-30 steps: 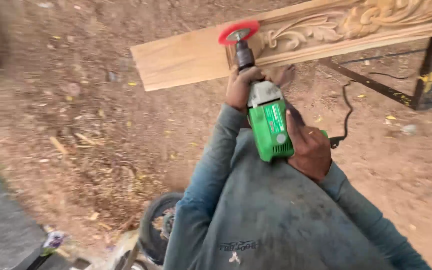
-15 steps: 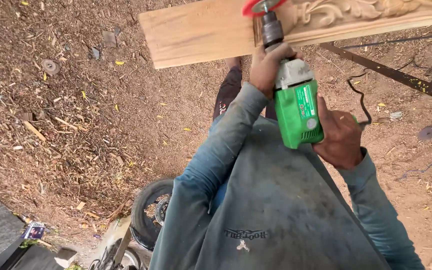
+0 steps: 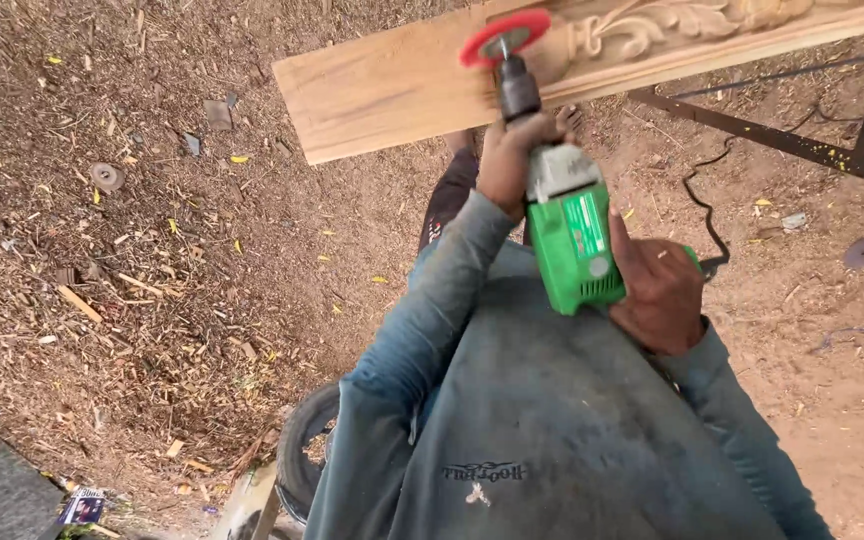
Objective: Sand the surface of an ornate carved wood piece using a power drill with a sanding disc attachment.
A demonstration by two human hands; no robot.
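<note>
My left hand (image 3: 505, 165) wraps the drill (image 3: 572, 235) just behind its chuck; my right hand (image 3: 657, 290) clamps the rear grip. Drill feels heavy, rigid, needing both. Its red disc (image 3: 504, 38) touches the plank (image 3: 402, 85).

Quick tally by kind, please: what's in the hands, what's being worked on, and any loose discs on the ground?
Green power drill with red brush wheel, held by left hand and right hand: 1
Carved wooden board: 1
Loose discs on the ground: 2
Total: 4
</note>
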